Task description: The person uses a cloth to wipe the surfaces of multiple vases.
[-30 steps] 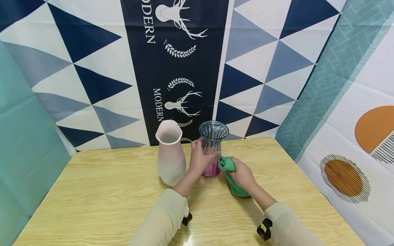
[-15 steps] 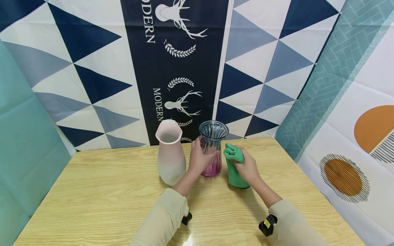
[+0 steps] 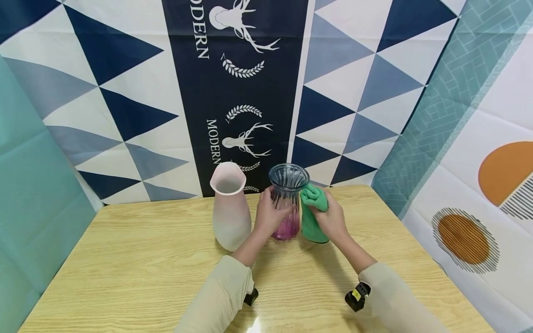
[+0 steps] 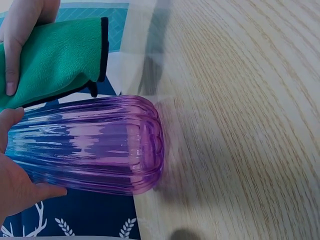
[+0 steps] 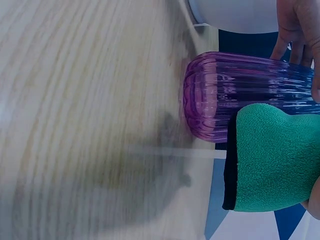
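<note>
A ribbed glass vase (image 3: 288, 203), blue at its flared rim and pink-purple at the base, stands upright on the table. My left hand (image 3: 268, 213) grips its middle, thumb on the near side and fingers round the left. In the left wrist view the purple base of the vase (image 4: 115, 145) shows close up. On the right, my right hand (image 3: 331, 215) holds a bunched green cloth (image 3: 313, 217) against the vase just under the rim, its lower part hanging down. The cloth (image 5: 275, 160) has a black edge and overlaps the vase in the right wrist view.
A pale pink-and-white vase (image 3: 231, 212) stands upright just left of my left hand. The wooden table (image 3: 125, 268) ends at a patterned cloth backdrop (image 3: 233, 92) behind the vases.
My right hand first drew the cloth off the vase's lower right side, up and to the right, then brought it left to just below the rim. The left hand stayed on the vase.
</note>
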Available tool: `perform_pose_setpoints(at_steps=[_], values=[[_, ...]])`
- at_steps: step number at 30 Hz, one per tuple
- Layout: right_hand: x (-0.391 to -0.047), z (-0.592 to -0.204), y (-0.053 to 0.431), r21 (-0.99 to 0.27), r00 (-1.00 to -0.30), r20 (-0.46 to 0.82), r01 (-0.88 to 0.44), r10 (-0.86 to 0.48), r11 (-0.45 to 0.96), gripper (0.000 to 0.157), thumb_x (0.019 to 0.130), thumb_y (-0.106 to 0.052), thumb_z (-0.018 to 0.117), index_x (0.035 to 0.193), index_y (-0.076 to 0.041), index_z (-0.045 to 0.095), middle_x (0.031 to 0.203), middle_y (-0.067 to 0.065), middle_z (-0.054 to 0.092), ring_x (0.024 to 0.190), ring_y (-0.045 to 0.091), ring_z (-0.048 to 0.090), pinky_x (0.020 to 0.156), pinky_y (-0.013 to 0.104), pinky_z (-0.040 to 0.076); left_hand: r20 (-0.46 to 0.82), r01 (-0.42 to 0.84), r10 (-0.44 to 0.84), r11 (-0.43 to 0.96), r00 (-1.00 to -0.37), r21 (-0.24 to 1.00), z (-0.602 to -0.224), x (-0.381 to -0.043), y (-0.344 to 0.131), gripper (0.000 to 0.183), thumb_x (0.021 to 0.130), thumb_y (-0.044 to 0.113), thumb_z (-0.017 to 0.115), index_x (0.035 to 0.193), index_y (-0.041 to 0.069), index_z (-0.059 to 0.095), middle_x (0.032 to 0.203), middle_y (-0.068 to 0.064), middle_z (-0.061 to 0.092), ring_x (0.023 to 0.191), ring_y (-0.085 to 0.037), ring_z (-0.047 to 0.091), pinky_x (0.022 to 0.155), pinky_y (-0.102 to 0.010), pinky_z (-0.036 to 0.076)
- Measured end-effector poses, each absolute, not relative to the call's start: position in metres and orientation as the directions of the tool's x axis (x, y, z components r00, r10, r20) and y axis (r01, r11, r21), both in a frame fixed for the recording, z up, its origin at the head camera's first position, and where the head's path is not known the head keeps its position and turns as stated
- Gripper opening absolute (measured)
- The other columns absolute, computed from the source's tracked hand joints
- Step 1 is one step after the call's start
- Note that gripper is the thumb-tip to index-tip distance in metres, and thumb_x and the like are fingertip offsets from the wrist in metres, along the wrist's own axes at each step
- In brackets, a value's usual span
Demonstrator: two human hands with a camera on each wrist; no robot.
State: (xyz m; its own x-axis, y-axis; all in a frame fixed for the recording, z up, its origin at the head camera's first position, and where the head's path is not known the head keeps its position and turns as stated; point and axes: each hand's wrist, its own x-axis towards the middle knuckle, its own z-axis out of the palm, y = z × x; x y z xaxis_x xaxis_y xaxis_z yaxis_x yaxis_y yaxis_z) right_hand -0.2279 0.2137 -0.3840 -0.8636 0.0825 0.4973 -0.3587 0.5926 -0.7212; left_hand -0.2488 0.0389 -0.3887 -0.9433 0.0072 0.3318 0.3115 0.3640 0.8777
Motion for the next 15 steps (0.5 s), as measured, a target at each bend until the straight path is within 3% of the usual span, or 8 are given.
perform_pose_setpoints(at_steps=[15], values=[[-0.2345,-0.3868,0.2105,-0.684,-0.874,0.485,-0.37,0.013,0.629,0.047,0.083,-0.012,0.07,0.127,-0.008,0.054,0.123,0.02,0.06,0.113,0.037,0.056,0.093,0.051,0.045,0.347,0.327,0.01,0.366,-0.938,0.872,-0.3868,-0.2474,0.0369,0.075,0.074,0.026,0.077,0.134,-0.001,0.042,0.129,-0.019,0.05,0.121,-0.031,0.05,0.104,-0.042,0.042]])
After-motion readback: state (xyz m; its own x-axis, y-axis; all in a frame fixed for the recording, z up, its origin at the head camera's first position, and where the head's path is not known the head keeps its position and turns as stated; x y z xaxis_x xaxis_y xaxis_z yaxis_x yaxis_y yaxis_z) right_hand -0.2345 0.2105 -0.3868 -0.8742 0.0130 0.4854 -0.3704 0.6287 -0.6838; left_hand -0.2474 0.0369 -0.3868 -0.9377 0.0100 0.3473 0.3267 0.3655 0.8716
